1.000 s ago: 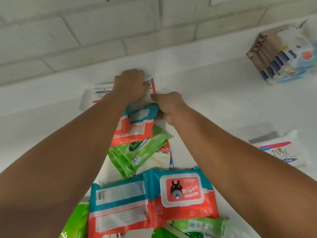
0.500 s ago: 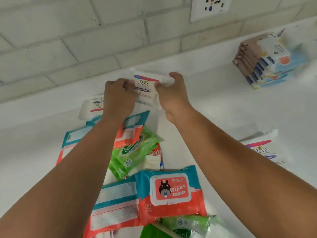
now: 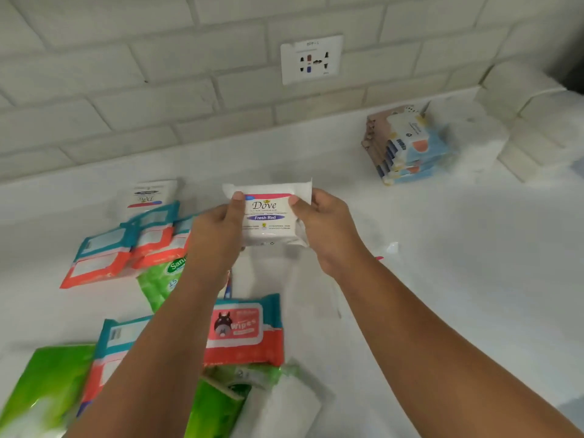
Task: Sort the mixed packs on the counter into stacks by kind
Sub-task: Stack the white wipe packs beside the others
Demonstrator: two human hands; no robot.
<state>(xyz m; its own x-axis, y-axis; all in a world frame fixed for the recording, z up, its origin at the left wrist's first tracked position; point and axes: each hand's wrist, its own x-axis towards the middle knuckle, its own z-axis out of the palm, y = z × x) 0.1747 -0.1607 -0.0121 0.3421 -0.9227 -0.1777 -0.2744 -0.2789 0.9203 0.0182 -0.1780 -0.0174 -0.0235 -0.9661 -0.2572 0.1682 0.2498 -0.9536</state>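
We are holding the Dove pack [image 3: 267, 216] above the counter [image 3: 442, 263], our left hand [image 3: 218, 235] and right hand [image 3: 322, 226] pinching its side edges between thumbs and curled fingers.

There is just the one view, from a camera on the person's head, looking out from where they stand at the counter [image 3: 442, 248] and tilted forward and down over it. It faces the tiled wall [image 3: 158, 74], with the socket [image 3: 311, 59] near the top middle and the counter's back edge slanting up to the right. It sits close in: both forearms run up from the bottom edge, and the left hand [image 3: 218, 235] and right hand [image 3: 328, 229] meet mid-frame on the white Dove pack [image 3: 267, 216]. The wide lens also takes in the stacked packs [image 3: 407, 147] far right.
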